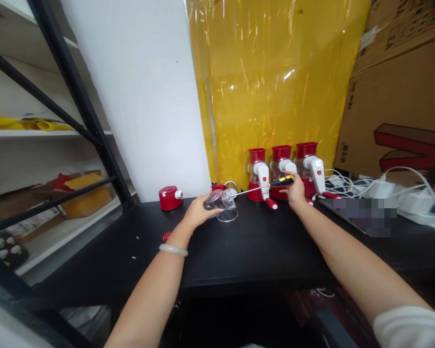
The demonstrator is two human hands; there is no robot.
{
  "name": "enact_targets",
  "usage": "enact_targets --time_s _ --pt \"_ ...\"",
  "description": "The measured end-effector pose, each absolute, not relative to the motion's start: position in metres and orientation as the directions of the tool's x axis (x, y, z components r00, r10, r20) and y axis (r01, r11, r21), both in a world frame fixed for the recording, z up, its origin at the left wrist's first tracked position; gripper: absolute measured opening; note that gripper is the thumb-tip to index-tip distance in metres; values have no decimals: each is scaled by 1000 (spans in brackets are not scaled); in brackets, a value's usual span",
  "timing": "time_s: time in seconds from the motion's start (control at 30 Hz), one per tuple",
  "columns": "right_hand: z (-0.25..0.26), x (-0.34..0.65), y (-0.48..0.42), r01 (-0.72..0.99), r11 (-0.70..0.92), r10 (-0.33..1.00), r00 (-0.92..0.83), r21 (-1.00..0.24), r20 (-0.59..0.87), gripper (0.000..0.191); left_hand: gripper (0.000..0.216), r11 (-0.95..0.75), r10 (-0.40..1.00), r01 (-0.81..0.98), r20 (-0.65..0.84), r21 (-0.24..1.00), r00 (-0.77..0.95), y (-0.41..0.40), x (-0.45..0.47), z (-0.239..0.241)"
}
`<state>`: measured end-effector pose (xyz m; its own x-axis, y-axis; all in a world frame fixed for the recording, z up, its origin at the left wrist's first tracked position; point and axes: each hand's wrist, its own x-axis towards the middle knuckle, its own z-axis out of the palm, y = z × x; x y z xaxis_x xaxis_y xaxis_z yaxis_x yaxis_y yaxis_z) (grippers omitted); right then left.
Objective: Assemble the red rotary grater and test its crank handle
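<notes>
My left hand (197, 211) grips a clear plastic cup-like part (223, 205) lying on its side on the black table (239, 246). My right hand (296, 191) holds a screwdriver (266, 186) with a black and yellow handle; its metal shaft points left toward the clear part. Behind the hands stand three red and white hand-crank devices (284, 171) in a row against the yellow sheet.
A red cap-shaped part (169, 197) sits at the back left of the table, and a small red piece (166, 236) lies by my left wrist. White cables and adapters (391, 191) pile at the right. Cardboard boxes (402, 96) stand behind them; a metal shelf (58, 145) is left.
</notes>
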<state>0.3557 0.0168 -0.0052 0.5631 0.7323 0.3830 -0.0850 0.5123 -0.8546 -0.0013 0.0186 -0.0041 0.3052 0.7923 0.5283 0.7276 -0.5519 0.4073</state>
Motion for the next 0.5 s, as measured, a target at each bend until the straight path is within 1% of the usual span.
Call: enact_targets --time_s 0.13,0.27,0.5 --pt "-6 357 19 -122 497 750 558 -859 355 38 90 -554 792 721 529 416 304 18 -1 -4" --pt "-5 357 19 -160 474 771 550 -866 321 35 90 -554 794 715 528 426 301 20 -2 -5" --pt "-5 358 22 -109 475 740 587 -873 329 21 91 -567 784 712 536 415 312 22 -2 -7"
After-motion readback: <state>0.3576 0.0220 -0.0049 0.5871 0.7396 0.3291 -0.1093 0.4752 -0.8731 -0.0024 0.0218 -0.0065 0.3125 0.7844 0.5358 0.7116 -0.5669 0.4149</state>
